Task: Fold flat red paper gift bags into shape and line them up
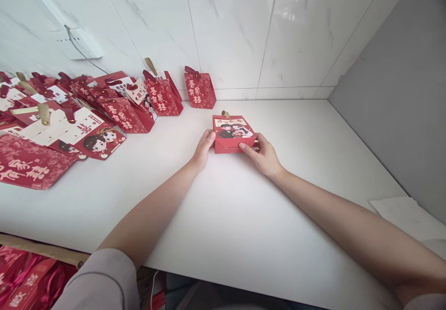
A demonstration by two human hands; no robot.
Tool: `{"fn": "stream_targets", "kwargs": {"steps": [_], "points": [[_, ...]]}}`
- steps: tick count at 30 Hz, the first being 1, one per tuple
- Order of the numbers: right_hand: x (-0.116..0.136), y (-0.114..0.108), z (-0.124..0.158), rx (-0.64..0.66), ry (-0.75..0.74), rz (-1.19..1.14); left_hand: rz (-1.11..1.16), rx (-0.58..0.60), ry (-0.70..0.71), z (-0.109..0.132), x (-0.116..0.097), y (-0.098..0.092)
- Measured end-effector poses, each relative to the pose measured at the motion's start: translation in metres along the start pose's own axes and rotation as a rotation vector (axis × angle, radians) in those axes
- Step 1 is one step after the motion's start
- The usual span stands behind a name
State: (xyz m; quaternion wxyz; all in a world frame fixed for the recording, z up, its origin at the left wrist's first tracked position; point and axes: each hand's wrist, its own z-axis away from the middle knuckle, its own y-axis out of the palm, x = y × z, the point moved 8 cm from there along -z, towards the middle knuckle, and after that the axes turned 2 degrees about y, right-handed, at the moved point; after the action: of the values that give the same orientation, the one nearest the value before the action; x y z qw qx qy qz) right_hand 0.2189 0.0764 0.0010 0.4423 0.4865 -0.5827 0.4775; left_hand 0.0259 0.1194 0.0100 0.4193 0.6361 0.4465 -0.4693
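A red paper gift box (234, 133) with a cartoon couple printed on it and a gold ribbon loop at its far end is between my hands, its bottom end turned towards me. My left hand (204, 148) grips its left side, the thumb at the edge. On the right, my right hand (262, 154) holds the lower corner, thumb on the bottom flap and fingers behind the side. Whether the box rests on the white table (223, 235) or is slightly raised, I cannot tell.
Similar red gift boxes (125, 115) crowd the left side of the table. One more box (200, 89) stands against the tiled wall (230, 31). White paper (411, 217) lies at the right. A carton of red boxes (31, 277) is below the table at lower left. A socket with a cable (81, 43) is on the wall.
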Motion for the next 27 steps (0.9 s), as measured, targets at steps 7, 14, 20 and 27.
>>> {"fn": "stream_targets", "kwargs": {"steps": [7,14,20,27], "points": [[-0.0001,-0.0012,-0.0001,-0.01,0.013,-0.001,0.021,0.008,-0.007,0.0002,-0.0008,0.0011],[-0.0028,-0.0029,-0.0014,-0.019,0.034,0.006,-0.001,-0.008,-0.041,-0.0006,0.0008,0.0023],[-0.0033,-0.0033,-0.0009,-0.021,0.031,0.0,-0.041,-0.032,-0.039,-0.0009,0.0016,0.0007],[-0.003,-0.0043,-0.0006,-0.032,0.031,0.01,-0.037,-0.012,-0.029,-0.0018,0.0019,0.0026]]}}
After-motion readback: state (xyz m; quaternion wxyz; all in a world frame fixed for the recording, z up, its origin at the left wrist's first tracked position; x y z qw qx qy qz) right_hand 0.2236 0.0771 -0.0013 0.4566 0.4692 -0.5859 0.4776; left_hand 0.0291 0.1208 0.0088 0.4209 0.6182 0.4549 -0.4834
